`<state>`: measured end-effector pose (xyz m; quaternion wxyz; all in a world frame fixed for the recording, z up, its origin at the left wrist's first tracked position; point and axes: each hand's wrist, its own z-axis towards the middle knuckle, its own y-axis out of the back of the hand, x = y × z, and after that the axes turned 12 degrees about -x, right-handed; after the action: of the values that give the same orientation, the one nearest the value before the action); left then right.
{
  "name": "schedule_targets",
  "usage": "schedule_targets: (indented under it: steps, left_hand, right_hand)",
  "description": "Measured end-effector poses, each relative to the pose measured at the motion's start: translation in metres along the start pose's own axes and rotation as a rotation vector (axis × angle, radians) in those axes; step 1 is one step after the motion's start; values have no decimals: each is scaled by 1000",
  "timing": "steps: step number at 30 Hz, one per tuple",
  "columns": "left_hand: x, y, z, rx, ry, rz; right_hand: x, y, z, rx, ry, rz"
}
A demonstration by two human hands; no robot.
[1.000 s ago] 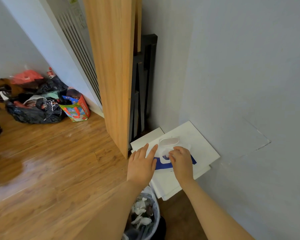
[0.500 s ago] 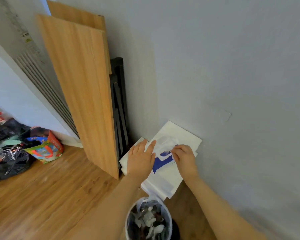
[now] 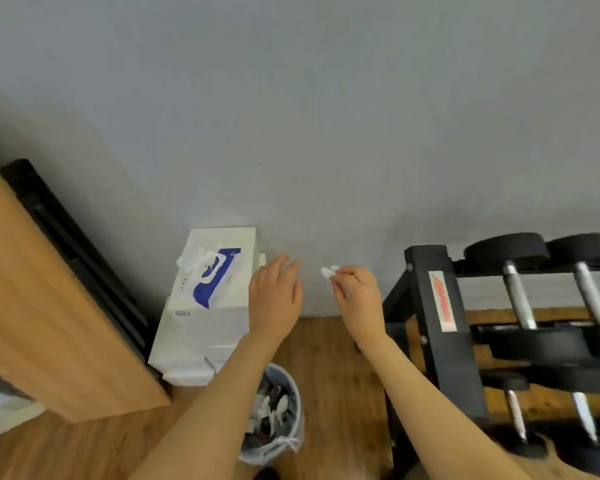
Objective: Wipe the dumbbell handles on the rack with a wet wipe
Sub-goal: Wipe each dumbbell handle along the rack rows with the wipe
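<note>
1. Against a plain grey wall (image 3: 291, 98) at twelve o'clock, a wood-plank floor (image 3: 329, 362) runs across the lower half of the view.
2. At nine o'clock a tall wooden board (image 3: 49, 323) leans on the wall, with a black frame (image 3: 77, 244) behind it.
3. Just right of the board stand stacked white boxes (image 3: 201, 337); a white-and-blue wipe pack (image 3: 212, 275) lies on top, a wipe poking from its opening.
4. At three o'clock stands a black rack (image 3: 433, 327) with a red-lettered label on its upright.
5. Dumbbells (image 3: 510, 271) lie on its tiers, black heads toward the wall and chrome handles (image 3: 516, 296) pointing toward the camera.
6. At six o'clock, on the floor between the boxes and the rack, a small bin (image 3: 284, 424) with a plastic liner holds crumpled white pieces.
7. Left hand (image 3: 274, 299) hovers beside the boxes' right edge, grip released, fingers straight and together, holding nothing.
8. Right hand (image 3: 357, 299) is raised between the boxes and the rack, grip pinching a small white wipe (image 3: 328, 271) at thumb and fingertips.
9. That wipe is in the air in front of the wall, left of the rack's upright and apart from the handles.
</note>
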<state>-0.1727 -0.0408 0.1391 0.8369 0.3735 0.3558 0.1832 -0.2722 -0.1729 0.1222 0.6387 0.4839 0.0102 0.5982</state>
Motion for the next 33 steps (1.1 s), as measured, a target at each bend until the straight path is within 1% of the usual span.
schedule_targets:
  steps: [4,6,12,14,17,21,25,33]
  left_hand:
    - [-91,-18,-39,-57,-157,-53]
    - [-128,-27,-59,-78,-173,-72]
    - [-272,-73,-152,-53,-158,-131]
    - [-310,-85,-177,-34,-153,-137]
    - [-351,-97,-203,7,-179,-130]
    - [-392,-116,-209,25,-184,-112]
    - [-423,-142,-194,17,-178,-73]
    - [-452,-226,-139,-76,-61,-27]
  right_hand:
    - [-39,88,-38,-158,-33,-48]
    - [-62,126,-55,-208,-31,-59]
    - [-167,274,-137,-216,-119,-199]
    - [-193,316,-159,-228,-154,-217]
    - [-223,360,-183,-239,-210,-235]
    - [-250,392,-191,-260,-232,-222]
    - [-279,401,-173,-265,-256,-168]
    - [-352,383,-87,-102,-129,-127]
